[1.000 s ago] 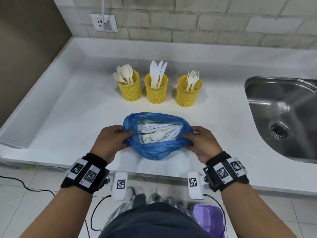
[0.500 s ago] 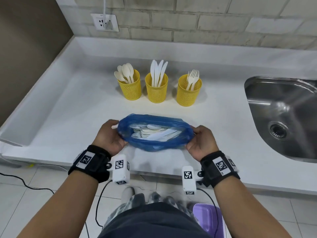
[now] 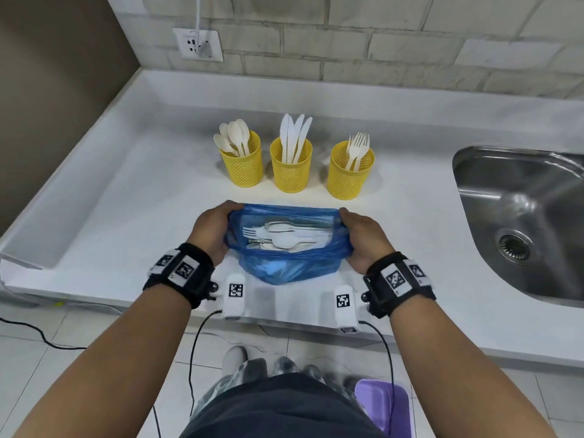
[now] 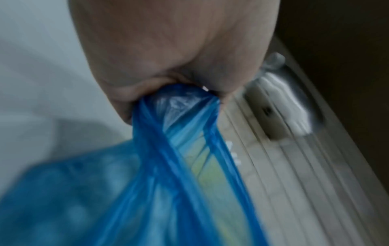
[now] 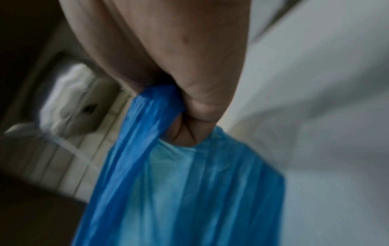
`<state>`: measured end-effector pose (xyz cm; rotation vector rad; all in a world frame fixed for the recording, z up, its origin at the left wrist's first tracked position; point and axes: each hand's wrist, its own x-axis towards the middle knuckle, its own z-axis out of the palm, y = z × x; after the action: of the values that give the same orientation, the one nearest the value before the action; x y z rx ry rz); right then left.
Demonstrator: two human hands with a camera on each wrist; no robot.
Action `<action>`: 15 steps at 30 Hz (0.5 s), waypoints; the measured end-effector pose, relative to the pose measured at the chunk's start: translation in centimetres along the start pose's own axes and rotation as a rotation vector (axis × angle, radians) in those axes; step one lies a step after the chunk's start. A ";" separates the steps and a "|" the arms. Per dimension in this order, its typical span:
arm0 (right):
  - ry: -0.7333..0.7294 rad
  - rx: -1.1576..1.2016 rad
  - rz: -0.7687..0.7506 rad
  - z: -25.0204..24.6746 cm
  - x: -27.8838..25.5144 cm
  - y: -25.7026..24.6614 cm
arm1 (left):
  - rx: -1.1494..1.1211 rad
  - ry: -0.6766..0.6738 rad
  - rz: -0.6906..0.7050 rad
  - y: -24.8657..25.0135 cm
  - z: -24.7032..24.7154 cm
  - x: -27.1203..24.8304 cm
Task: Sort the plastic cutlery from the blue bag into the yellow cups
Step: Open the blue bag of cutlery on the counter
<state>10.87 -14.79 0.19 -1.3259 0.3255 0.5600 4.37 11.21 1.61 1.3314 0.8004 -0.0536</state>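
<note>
A blue plastic bag hangs stretched wide between my hands, just above the counter's front edge. White plastic cutlery lies inside: spoons and a fork show. My left hand grips the bag's left rim; my right hand grips the right rim. Behind the bag stand three yellow mesh cups: the left cup holds spoons, the middle cup knives, the right cup forks.
A steel sink is sunk into the white counter at the right. A wall socket sits on the brick wall behind. A purple bin stands on the floor by my legs.
Both hands have lifted the bag off the counter and pulled its mouth wider, moving slightly toward the cups. The bag's bottom now hangs down.
</note>
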 end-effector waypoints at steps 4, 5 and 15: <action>0.077 -0.055 0.078 0.5 1.0 0.4 | -0.133 -0.103 -0.168 0.2 -0.2 0.3; 0.071 -0.140 0.036 0.6 1.0 0.2 | -0.084 -0.075 -0.120 0.3 -0.1 0.4; 0.017 -0.537 -0.294 0.1 1.4 -0.1 | 0.549 0.001 0.346 0.8 -0.4 0.6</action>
<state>12.08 -14.40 -0.45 -1.8581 -0.0174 0.3981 5.02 12.05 1.95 1.9758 0.5618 0.0030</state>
